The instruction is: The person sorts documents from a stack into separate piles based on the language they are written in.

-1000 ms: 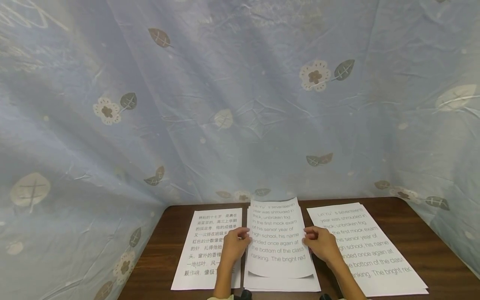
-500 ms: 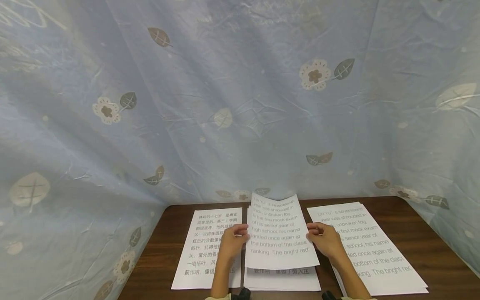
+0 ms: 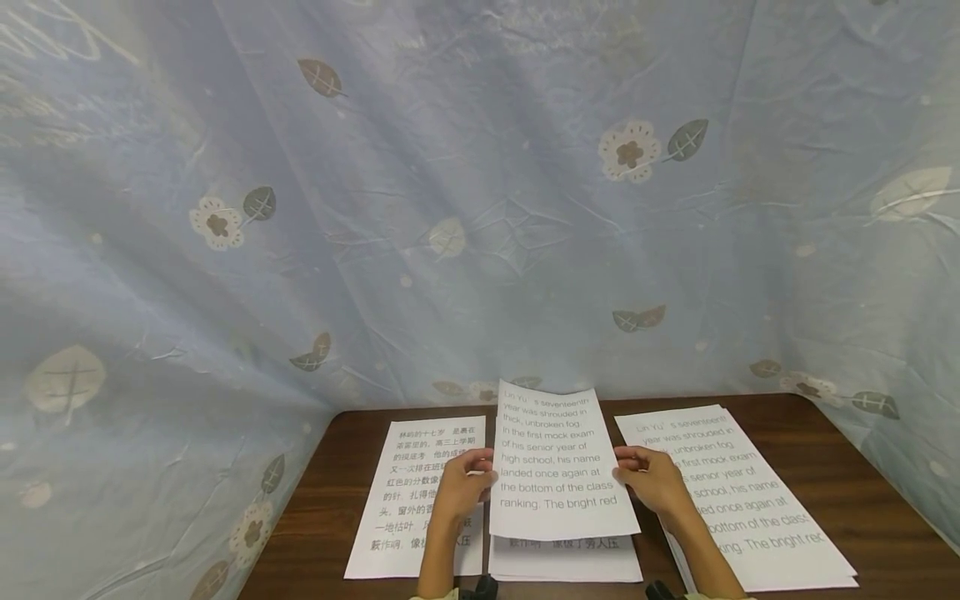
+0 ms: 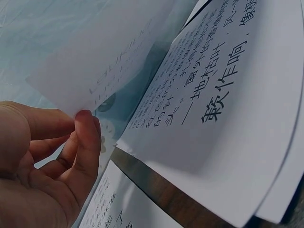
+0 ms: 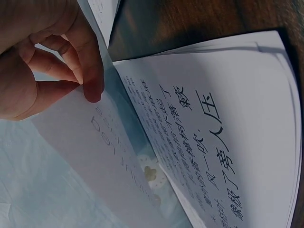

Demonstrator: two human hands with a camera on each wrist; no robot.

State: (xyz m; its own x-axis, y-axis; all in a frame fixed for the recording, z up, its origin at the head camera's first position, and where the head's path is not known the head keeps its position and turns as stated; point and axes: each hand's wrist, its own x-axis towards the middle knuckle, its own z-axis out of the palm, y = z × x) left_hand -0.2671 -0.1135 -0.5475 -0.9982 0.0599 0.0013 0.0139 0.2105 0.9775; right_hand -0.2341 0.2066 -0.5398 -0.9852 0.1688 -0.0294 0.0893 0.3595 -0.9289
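Note:
A sheet of paper (image 3: 555, 467) printed in English is held raised over the middle stack of paper (image 3: 562, 567), whose top page bears Chinese print. My left hand (image 3: 461, 483) pinches the sheet's left edge between thumb and fingers; the left wrist view has this hand (image 4: 57, 152) at the sheet's edge. On the opposite edge my right hand (image 3: 652, 479) pinches it likewise, and the right wrist view shows thumb and index finger of that hand (image 5: 57, 61) on the paper. Below the raised sheet, the stack (image 5: 256, 118) shows several page edges.
To the left lies a Chinese-printed page (image 3: 408, 492), partly under the left forearm. English-printed sheets (image 3: 750, 508) lie slightly fanned at the right, partly behind the right forearm. All are on a dark wooden table (image 3: 315, 500). A pale blue patterned cloth (image 3: 480, 208) hangs behind the table.
The English sheet has been lifted off the middle stack, its near edge rising to uncover Chinese print below. Both hands rose slightly with it; the last half second shows little movement.

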